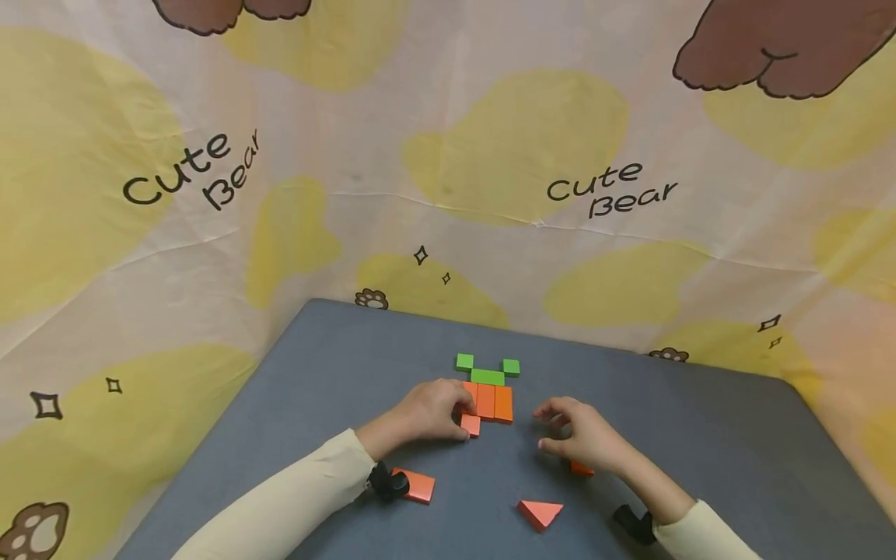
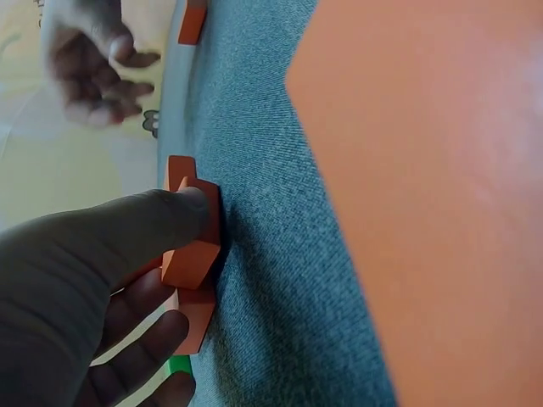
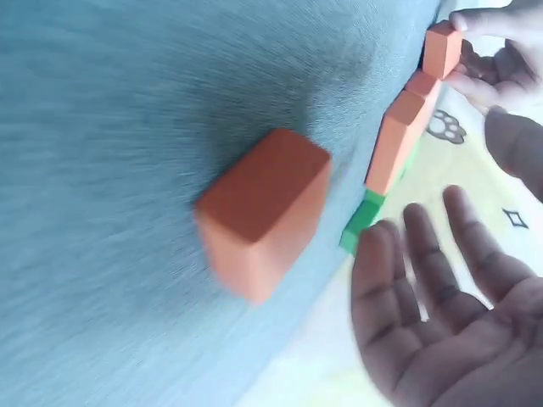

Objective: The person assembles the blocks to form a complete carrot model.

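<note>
Clock read from the head view, row at centre, twelve at the far edge.

- Row of three orange blocks (image 1: 486,400), side by side; the leftmost is partly behind my left fingers.
- Small orange block (image 1: 471,425), at seven, close against the row's near side; whether the two touch is hard to make out.
- My left hand (image 1: 435,408), at nine: thumb and fingers nearly closed, pinching the small orange block.
- My right hand (image 1: 584,435), between three and four: fingers apart, loosely bent, holding nothing.
- Green bar (image 1: 488,377), at twelve; one green square (image 1: 465,362) at eleven, another green square (image 1: 511,367) at one.
- Flat orange block (image 1: 420,488), between seven and eight; its left end is covered by my black wrist camera (image 1: 389,482).
- Orange triangle (image 1: 540,513), at five, in full view.
- Half-hidden orange block (image 1: 582,469), at four, mostly under my right hand.
- Printed cloth (image 1: 490,171), behind the table (image 1: 378,334); its brown bears are cut off at the top.
</note>
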A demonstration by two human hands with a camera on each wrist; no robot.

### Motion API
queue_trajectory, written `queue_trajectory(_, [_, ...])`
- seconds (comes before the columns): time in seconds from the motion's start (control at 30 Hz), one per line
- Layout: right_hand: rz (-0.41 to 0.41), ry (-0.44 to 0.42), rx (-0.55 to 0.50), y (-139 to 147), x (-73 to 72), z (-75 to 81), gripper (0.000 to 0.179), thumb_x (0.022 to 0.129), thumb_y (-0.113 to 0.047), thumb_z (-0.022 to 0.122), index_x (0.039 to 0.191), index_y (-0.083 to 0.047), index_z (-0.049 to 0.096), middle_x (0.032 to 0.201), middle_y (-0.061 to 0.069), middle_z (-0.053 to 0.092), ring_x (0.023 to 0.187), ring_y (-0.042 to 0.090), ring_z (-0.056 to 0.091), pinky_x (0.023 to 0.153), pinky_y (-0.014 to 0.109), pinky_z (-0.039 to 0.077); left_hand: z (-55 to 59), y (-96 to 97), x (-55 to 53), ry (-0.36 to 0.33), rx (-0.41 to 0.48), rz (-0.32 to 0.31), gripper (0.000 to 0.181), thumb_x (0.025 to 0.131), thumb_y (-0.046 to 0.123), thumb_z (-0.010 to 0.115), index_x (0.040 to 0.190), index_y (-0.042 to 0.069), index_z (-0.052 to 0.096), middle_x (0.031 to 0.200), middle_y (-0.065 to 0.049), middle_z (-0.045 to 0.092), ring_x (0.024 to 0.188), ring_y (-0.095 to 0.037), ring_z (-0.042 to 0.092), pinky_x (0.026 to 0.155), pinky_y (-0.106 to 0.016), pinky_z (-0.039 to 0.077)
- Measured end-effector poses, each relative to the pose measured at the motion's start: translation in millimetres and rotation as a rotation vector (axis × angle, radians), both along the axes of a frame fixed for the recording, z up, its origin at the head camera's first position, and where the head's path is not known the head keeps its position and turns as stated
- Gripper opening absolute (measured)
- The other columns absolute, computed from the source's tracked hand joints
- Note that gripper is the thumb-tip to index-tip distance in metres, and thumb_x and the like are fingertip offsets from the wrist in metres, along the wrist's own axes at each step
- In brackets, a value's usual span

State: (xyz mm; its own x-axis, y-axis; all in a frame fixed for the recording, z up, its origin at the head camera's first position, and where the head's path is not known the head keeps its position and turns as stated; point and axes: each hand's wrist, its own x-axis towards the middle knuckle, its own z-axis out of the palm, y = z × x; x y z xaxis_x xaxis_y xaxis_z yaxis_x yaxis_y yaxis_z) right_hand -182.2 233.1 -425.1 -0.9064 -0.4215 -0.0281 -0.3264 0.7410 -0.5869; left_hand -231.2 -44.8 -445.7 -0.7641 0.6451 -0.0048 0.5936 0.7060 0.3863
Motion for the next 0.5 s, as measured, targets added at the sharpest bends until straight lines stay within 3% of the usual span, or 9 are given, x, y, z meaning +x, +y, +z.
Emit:
queue_trajectory(0.23, [-0.086, 0.059, 0.143, 23, 25.5, 1.0, 0.036, 0.072, -0.024, 0.084, 0.103, -0.016, 0.067, 0.099, -0.002, 0.063, 0.089, 0.016, 0.058, 0.075, 0.033, 0.052, 0.8, 1.7, 2.9, 0.015, -0.015, 0.006, 0.029, 0.072, 0.033, 0.083, 0.097, 0.024, 0.072, 0.094, 0.013, 0.064, 0.079, -0.003, 0.053, 0.069, -0.022, 0.047])
queue_trajectory(0.5, [-0.101, 0.028, 0.140, 38, 35.8, -4.2, 0.037, 0.069, -0.023, 0.086, 0.101, -0.016, 0.068, 0.096, -0.003, 0.062, 0.086, 0.013, 0.057, 0.073, 0.032, 0.051, 0.4, 2.0, 4.5, 0.040, -0.013, 0.013, 0.026, 0.072, 0.033, 0.083, 0.094, 0.025, 0.072, 0.089, 0.013, 0.061, 0.074, -0.002, 0.051, 0.064, -0.021, 0.044])
